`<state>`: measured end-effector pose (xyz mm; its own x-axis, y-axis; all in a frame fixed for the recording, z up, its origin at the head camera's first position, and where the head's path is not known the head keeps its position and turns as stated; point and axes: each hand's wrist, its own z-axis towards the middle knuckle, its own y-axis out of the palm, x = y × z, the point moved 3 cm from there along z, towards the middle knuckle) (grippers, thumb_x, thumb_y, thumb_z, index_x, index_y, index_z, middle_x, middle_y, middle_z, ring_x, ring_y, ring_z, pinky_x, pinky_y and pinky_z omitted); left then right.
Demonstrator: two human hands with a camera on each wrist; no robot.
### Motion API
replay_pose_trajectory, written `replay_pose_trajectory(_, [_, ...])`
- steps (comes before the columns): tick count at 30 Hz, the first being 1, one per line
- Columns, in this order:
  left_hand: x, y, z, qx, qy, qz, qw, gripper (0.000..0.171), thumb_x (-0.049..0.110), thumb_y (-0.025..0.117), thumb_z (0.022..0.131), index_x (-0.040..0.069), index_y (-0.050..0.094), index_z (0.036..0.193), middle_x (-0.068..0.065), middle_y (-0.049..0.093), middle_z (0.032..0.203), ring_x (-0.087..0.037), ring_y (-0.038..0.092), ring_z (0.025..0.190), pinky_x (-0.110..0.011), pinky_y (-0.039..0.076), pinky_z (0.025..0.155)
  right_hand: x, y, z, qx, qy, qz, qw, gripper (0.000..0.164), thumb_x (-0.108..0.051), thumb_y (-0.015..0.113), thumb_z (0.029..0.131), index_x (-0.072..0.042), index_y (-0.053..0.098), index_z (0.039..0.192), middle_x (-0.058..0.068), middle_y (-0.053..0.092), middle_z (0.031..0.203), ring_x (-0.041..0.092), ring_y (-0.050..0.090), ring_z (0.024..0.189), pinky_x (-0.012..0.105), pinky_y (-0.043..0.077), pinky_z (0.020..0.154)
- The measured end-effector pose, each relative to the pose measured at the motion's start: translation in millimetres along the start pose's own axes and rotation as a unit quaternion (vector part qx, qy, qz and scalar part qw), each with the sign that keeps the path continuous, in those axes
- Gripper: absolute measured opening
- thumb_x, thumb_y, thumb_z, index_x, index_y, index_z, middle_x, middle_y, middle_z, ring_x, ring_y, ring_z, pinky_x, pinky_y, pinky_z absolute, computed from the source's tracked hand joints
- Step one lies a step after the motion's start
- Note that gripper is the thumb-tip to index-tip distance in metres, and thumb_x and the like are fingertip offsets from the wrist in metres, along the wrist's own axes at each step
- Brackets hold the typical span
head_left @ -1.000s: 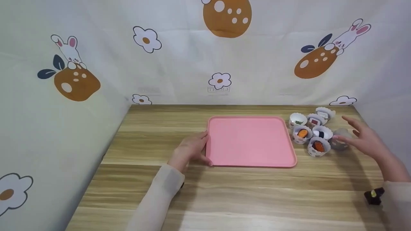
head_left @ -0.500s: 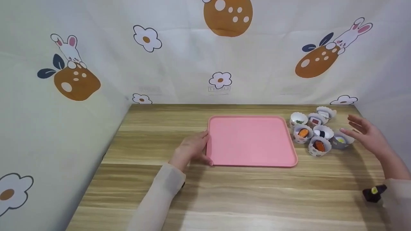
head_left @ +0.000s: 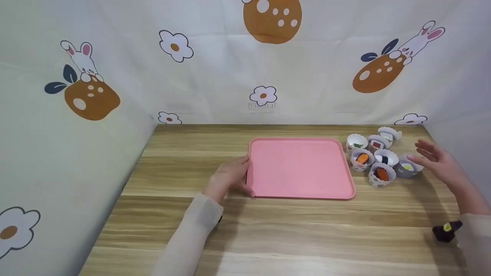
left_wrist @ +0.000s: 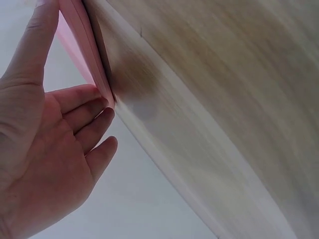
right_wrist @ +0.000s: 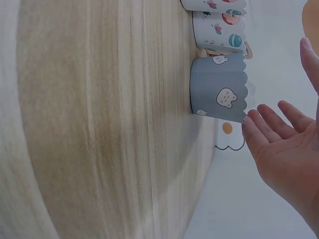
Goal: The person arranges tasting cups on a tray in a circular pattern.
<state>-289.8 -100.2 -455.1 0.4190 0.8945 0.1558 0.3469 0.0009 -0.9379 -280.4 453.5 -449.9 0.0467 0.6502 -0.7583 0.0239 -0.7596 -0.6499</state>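
My left hand (head_left: 228, 177) lies along the left side of a pink tray (head_left: 299, 168), fingertips and thumb touching its rim without curling round it. The left wrist view shows the fingers (left_wrist: 75, 102) nearly straight against the tray edge. Over at the right, my right hand (head_left: 441, 163) hovers with spread fingers beside a grey paper cup (head_left: 408, 173) that holds something yellow. In the right wrist view, that cup (right_wrist: 219, 89) has bear faces on it, and the fingertips are close to its scalloped rim; whether they touch it, I cannot tell.
Several white paper cups cluster right of the tray. One front cup (head_left: 381, 183) holds a reddish-orange piece, another an orange piece (head_left: 362, 158), another a white piece with a dark band (head_left: 381, 159). Patterned cloth (head_left: 215, 76) hangs behind the wooden table (head_left: 291, 234).
My right hand has drawn back slightly to the right from the grey cup, so its yellow content now shows. My left hand keeps its place at the tray.
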Motion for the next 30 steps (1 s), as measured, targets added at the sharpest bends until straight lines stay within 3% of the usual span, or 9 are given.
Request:
replay_pose_trajectory(2, [0.7, -0.6, 0.1, -0.003, 0.000, 0.006, 1.0000, 0.115, 0.059, 0.080, 0.073, 0.005, 0.025, 0.158, -0.010, 0.020, 0.167, -0.026, 0.023, 0.154, -0.039, 0.023, 0.127, 1.4, -0.7, 0.1, 0.004, -0.002, -0.001, 1.000, 0.084, -0.037, 0.056, 0.102, 0.002, 0.007, 0.158, 0.033, 0.013, 0.161, 0.048, 0.017, 0.149, 0.000, 0.031, 0.103])
replay_pose_trajectory(4, [1.1, -1.0, -0.1, -0.006, 0.001, 0.012, 0.9999, 0.115, 0.060, 0.079, 0.074, 0.005, 0.024, 0.158, -0.010, 0.020, 0.167, -0.026, 0.022, 0.155, -0.039, 0.023, 0.127, 2.3, -0.7, 0.2, 0.005, -0.003, 0.002, 1.000, 0.084, -0.036, 0.056, 0.102, 0.003, 0.007, 0.158, 0.034, 0.013, 0.161, 0.048, 0.016, 0.149, -0.003, 0.031, 0.099])
replay_pose_trajectory(5, [1.1, -1.0, -0.2, -0.007, 0.002, 0.014, 0.9999, 0.115, 0.061, 0.079, 0.074, 0.005, 0.024, 0.158, -0.010, 0.019, 0.168, -0.026, 0.022, 0.155, -0.038, 0.022, 0.127, 3.0, -0.7, 0.5, 0.005, -0.002, 0.001, 1.000, 0.084, -0.036, 0.056, 0.102, 0.003, 0.008, 0.158, 0.034, 0.013, 0.161, 0.049, 0.017, 0.149, -0.008, 0.030, 0.091])
replay_pose_trajectory(19, [1.7, -3.0, -0.3, -0.012, -0.007, 0.006, 0.9999, 0.114, 0.059, 0.079, 0.075, 0.006, 0.022, 0.159, -0.009, 0.018, 0.168, -0.027, 0.022, 0.155, -0.040, 0.022, 0.127, 14.6, 3.4, 0.2, -0.032, -0.003, 0.006, 0.999, 0.086, -0.033, 0.059, 0.101, 0.006, 0.006, 0.157, 0.038, 0.015, 0.158, 0.055, 0.016, 0.146, -0.007, 0.031, 0.091])
replay_pose_trajectory(26, [1.6, -3.2, -1.8, 0.006, 0.004, -0.013, 0.9999, 0.116, 0.056, 0.083, 0.071, 0.004, 0.026, 0.157, -0.009, 0.022, 0.167, -0.026, 0.026, 0.153, -0.039, 0.026, 0.126, 16.7, 4.3, -2.3, -0.045, -0.010, 0.029, 0.999, 0.085, -0.027, 0.061, 0.099, 0.008, 0.008, 0.156, 0.045, 0.014, 0.154, 0.063, 0.016, 0.140, -0.004, 0.036, 0.080])
replay_pose_trajectory(30, [1.2, -3.2, -1.8, 0.008, 0.002, -0.018, 0.9998, 0.115, 0.056, 0.084, 0.071, 0.005, 0.026, 0.157, -0.009, 0.022, 0.167, -0.025, 0.026, 0.153, -0.039, 0.026, 0.126, 16.9, 4.6, -2.5, -0.044, -0.007, 0.014, 0.999, 0.086, -0.027, 0.064, 0.098, 0.009, 0.010, 0.155, 0.045, 0.015, 0.154, 0.065, 0.018, 0.138, -0.004, 0.033, 0.084])
